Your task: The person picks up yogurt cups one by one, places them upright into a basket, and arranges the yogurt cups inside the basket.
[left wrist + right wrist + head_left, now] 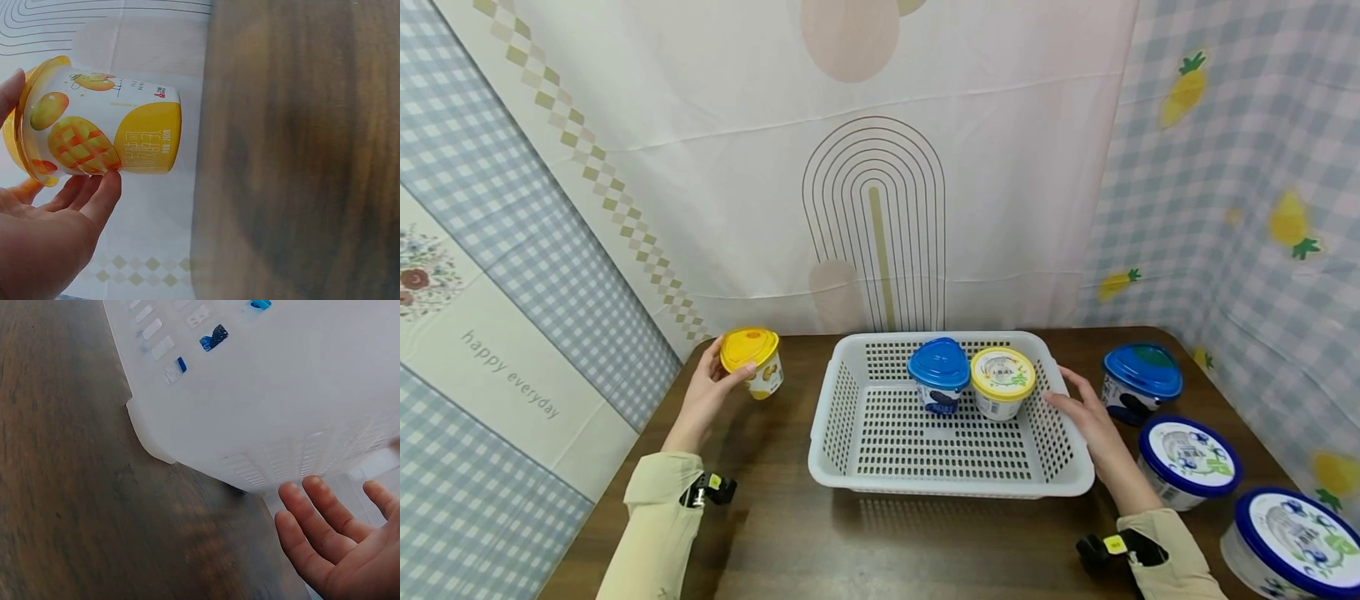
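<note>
At the far left of the table, my left hand (707,392) holds a mango yogurt cup (763,367) with a yellow lid, thumb and fingers around its upper part. The left wrist view shows the mango print on the cup's side (87,144). My right hand (1093,421) is at the right rim of a white plastic basket (951,487), thumb at the rim and fingers loosely extended along the outside. Inside the basket, toward its right side, a blue-lidded cup (940,375) stands beside a yellow-lidded white tub (1002,383).
Right of the basket, a blue-lidded cup (1141,379) and two white tubs with dark blue rims, one nearer (1300,542) and one behind it (1190,458), line the table's right edge. Patterned cloth (1030,167) hangs behind the brown table (790,533).
</note>
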`<state>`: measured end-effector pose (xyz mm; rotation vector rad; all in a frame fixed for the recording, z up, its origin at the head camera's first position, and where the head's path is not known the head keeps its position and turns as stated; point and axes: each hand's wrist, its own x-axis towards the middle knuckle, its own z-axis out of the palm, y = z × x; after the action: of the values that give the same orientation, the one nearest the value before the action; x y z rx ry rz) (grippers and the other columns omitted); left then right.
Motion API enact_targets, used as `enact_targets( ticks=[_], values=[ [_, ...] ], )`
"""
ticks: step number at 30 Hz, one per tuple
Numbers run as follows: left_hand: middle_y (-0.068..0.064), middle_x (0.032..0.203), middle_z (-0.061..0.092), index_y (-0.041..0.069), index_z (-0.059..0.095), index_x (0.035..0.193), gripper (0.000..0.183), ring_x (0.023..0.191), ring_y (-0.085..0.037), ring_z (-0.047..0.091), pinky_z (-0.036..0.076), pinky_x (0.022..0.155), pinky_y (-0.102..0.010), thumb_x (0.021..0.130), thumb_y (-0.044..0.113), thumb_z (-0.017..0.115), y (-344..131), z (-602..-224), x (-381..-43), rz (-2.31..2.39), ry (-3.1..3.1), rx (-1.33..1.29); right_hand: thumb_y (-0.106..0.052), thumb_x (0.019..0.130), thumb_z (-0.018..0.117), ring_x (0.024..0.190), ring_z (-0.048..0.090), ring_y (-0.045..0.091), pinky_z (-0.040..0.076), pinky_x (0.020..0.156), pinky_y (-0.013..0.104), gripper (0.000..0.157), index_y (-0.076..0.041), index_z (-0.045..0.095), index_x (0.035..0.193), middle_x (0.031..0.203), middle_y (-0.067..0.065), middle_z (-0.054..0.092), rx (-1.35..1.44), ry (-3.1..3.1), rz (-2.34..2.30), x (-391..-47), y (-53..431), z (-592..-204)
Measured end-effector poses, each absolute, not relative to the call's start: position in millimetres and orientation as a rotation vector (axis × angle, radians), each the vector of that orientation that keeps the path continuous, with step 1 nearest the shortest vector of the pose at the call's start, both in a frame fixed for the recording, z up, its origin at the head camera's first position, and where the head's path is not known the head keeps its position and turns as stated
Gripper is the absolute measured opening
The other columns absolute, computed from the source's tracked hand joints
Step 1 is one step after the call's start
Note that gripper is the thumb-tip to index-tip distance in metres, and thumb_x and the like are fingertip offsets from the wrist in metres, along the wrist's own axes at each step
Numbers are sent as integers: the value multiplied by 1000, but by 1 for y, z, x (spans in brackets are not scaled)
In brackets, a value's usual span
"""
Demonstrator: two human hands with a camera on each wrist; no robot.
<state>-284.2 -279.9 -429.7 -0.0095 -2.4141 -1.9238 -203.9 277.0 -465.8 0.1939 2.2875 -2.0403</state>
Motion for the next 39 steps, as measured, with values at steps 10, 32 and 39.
enact_targets(
  ticks=[10, 32, 39],
  values=[
    [-14, 166, 17, 20, 2, 164, 96, 150, -30, 22, 22, 120, -49, 97, 31, 69, -287, -416, -288, -1905, -2417, -35, -50, 101, 54, 108, 65, 24, 58, 85, 44, 85, -25, 2, 163, 150, 28, 38, 180, 2290, -2029, -205, 280, -465],
    [-7, 167, 19, 22, 7, 164, 97, 151, -25, 22, 25, 119, -48, 93, 29, 73, -251, -370, -284, -1854, -2445, -277, -52, 100, 54, 112, 62, 27, 57, 85, 41, 86, -27, 1, 163, 151, 27, 37, 194, 2291, -2008, -205, 280, -465],
    [-4, 166, 21, 27, 11, 163, 96, 151, -25, 23, 25, 118, -51, 92, 29, 75, -239, -354, -279, -1812, -2469, -347, -53, 100, 55, 112, 62, 27, 57, 85, 41, 87, -26, 2, 163, 151, 27, 37, 196, 2278, -2009, -205, 279, -466]
  ],
)
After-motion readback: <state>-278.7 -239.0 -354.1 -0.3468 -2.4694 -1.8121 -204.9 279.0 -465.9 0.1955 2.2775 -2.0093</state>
